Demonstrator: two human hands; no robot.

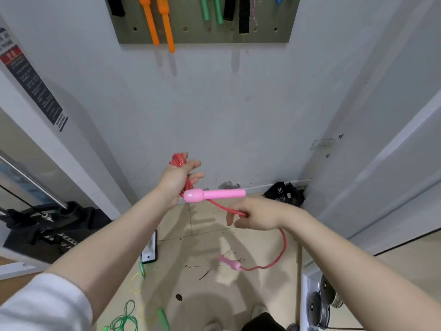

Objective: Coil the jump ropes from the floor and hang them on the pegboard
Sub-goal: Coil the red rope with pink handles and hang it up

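Several loops of the limp red plastic jump rope [274, 256] sit in our left hand [177, 174], fingers half-curled, while our right hand [255, 215] pinches the cord, best guided near its light pink handle [212, 195].

Pale grey wall [226, 103] above scuffed beige floor tiles [202, 247] (white door [381, 139] rightward)

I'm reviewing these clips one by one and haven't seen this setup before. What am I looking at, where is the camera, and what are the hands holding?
There is no machine: one head-worn camera looks down at a person's bare arms. The left hand has loops of a red cord jump rope wound around it, one pink plastic handle sticking out. The right hand pinches the cord. The second pink handle dangles near the tiled floor, where a green rope lies. The grey pegboard above already holds ropes.
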